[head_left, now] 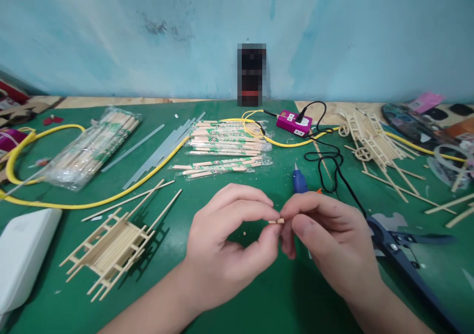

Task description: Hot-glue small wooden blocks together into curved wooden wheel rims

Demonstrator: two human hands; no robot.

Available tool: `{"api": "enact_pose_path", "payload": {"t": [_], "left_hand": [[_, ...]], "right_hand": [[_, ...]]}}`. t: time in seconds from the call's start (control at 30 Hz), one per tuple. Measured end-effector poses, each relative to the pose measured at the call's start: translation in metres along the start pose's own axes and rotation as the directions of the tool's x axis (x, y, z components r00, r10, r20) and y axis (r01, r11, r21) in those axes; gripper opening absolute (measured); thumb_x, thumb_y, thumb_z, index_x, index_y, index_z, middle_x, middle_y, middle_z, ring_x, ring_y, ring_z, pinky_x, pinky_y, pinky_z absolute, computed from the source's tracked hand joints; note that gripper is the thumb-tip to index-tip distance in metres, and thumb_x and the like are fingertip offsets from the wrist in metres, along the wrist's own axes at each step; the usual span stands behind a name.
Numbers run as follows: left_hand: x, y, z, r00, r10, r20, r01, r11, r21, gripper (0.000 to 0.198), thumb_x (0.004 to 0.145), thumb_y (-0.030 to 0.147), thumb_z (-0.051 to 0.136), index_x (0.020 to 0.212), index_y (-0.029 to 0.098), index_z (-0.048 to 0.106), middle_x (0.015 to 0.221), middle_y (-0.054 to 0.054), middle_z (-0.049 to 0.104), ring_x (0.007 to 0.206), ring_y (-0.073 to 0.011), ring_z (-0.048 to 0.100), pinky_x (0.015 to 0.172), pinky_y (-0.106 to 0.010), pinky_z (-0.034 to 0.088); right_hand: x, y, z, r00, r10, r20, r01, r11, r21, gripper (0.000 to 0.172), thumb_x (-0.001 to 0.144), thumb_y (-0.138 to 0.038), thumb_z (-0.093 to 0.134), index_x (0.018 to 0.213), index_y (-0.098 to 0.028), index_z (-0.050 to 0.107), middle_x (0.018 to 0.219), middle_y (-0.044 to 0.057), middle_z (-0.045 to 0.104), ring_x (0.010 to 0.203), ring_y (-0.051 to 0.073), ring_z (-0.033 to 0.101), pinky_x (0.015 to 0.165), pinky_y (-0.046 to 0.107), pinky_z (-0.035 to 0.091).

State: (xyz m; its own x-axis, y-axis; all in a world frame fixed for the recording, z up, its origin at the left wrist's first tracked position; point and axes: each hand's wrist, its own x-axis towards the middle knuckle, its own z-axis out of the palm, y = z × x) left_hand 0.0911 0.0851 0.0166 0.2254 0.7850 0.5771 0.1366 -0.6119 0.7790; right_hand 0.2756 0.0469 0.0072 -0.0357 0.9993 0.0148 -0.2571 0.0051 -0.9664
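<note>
My left hand (233,240) pinches a short piece of wooden stick (276,221) between thumb and forefinger, above the green table mat. My right hand (329,240) is curled close against it, its fingertips at the piece's right end; how firmly they grip is partly hidden. Just behind the right hand lies a blue glue gun (299,182), mostly covered by the fingers. A dark-handled cutter (392,247) rests beside my right wrist. To the left of my left hand stands a small cart-like frame (114,250) of wooden sticks with two long shafts.
Wrapped chopsticks (229,139) lie at centre back, with clear glue sticks (159,151) and a chopstick bag (92,146) to their left. A yellow cord (148,188) runs to a purple power strip (294,123). A wheeled stick model (377,144) is right; a white box (27,255) is left.
</note>
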Motion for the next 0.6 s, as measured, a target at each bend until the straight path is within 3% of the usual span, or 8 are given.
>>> {"api": "enact_pose_path", "payload": {"t": [0.23, 0.6], "left_hand": [[0.001, -0.005, 0.002, 1.0, 0.002, -0.011, -0.002, 1.0, 0.014, 0.022, 0.083, -0.001, 0.081, 0.094, 0.018, 0.083, 0.093, -0.006, 0.083, 0.086, -0.016, 0.081, 0.081, -0.025, 0.066], [0.002, -0.011, 0.005, 0.999, -0.004, -0.054, 0.004, 1.0, 0.011, 0.02, 0.085, 0.002, 0.077, 0.091, 0.021, 0.08, 0.086, -0.004, 0.081, 0.079, -0.018, 0.078, 0.073, -0.029, 0.066]], "right_hand": [[0.005, 0.004, 0.0, 1.0, -0.026, 0.007, 0.026, 1.0, 0.0, 0.007, 0.102, -0.022, 0.08, 0.097, -0.024, 0.085, 0.068, -0.002, 0.075, 0.056, 0.012, 0.072, 0.054, 0.019, 0.061], [0.009, 0.011, 0.004, 0.999, -0.047, 0.009, 0.047, 0.999, -0.025, 0.014, 0.102, -0.032, 0.081, 0.096, -0.021, 0.079, 0.069, -0.001, 0.074, 0.054, 0.013, 0.071, 0.051, 0.022, 0.062]]}}
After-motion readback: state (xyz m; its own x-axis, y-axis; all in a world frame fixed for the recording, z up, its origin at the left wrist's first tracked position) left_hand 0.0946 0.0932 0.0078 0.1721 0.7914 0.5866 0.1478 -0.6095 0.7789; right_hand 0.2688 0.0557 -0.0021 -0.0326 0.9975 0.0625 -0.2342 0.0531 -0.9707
